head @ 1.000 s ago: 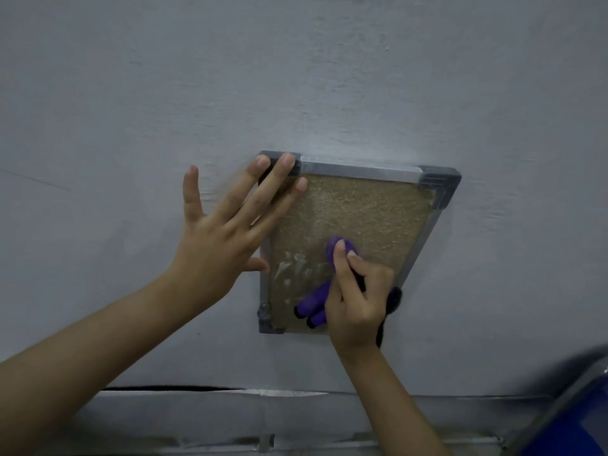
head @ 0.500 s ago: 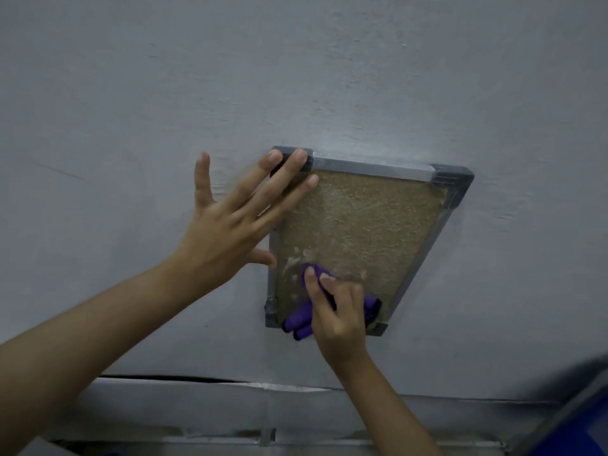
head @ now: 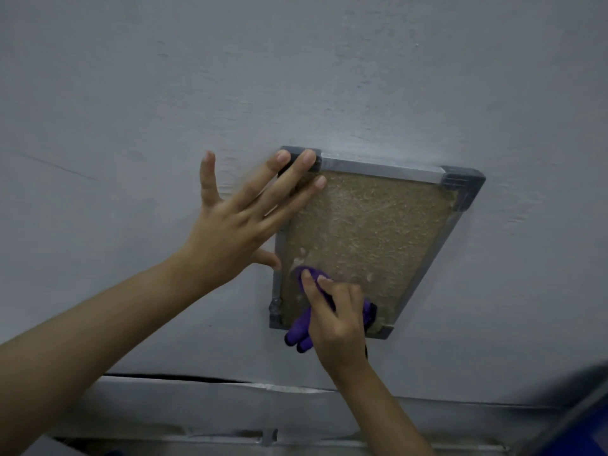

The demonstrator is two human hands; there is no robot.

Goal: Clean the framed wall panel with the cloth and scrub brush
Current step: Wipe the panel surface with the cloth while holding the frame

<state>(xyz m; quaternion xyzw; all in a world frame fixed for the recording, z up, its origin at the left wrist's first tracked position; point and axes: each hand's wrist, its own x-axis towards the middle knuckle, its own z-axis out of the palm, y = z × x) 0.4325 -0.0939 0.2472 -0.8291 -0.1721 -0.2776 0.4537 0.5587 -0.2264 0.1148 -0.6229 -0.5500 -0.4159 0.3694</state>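
Note:
A framed wall panel (head: 378,169) with a grey metal frame and a rough tan face hangs on the grey wall. My left hand (head: 240,225) lies flat with fingers spread, its fingertips on the panel's upper left corner. My right hand (head: 332,320) grips a purple scrub brush (head: 301,330) and presses it against the lower left part of the tan face. Pale foam spots (head: 301,255) dot the surface just above the brush. No cloth is in view.
The grey wall (head: 296,77) fills most of the view. A ledge with a dark gap (head: 171,378) runs along the bottom. A blue object (head: 585,429) shows at the lower right corner.
My right hand has swept the purple brush from the panel's middle down to its lower left part. The left hand has kept its hold on the upper left corner.

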